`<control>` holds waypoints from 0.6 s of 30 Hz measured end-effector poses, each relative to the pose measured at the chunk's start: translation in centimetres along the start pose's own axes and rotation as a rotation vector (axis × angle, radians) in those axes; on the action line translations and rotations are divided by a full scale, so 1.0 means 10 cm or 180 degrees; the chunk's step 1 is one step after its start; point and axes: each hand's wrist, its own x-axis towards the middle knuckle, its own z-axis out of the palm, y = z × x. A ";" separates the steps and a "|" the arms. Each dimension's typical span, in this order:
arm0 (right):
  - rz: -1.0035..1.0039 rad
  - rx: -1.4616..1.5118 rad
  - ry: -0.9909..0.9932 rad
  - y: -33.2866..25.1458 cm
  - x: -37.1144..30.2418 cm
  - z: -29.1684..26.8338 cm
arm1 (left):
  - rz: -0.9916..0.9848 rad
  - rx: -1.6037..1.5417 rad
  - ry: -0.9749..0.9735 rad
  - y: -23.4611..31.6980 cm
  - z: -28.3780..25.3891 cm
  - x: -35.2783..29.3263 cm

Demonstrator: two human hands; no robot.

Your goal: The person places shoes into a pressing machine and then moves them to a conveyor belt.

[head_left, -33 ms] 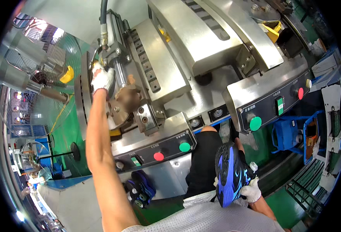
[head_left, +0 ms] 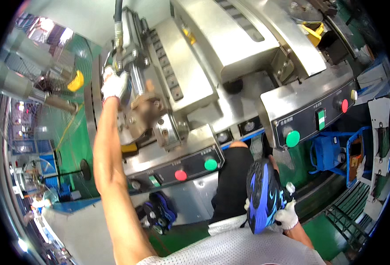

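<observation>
Near lap, right hand (head_left: 287, 215) grips shoe (head_left: 264, 194) (seemingly tight).

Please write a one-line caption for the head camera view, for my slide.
Gloved left hand reaches up to a metal machine while the gloved right hand holds a blue and black shoe.

Bright, metal glare, fisheye-warped edges

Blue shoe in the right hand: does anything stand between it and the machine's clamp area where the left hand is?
Nothing blocks it. The blue shoe in the right hand is low beside the raised knee; only the control panel edge lies below the left hand.
</observation>
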 end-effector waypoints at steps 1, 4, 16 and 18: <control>-0.0012 -0.0019 0.0016 -0.04 0.01 0.04 | -0.0013 -0.0064 -0.0046 -0.02 -0.14 0.03; -0.0123 -0.0454 0.0072 -0.07 0.14 0.21 | 0.0039 -0.0387 0.0498 -0.10 -0.65 -0.18; -0.0369 -0.0810 0.0013 0.19 0.38 0.89 | -0.0383 -0.1396 0.0401 -0.38 -1.50 -4.83; -0.0376 -0.1731 0.0339 0.15 0.49 0.94 | -0.0704 -0.1650 0.0305 -0.43 -1.16 -5.40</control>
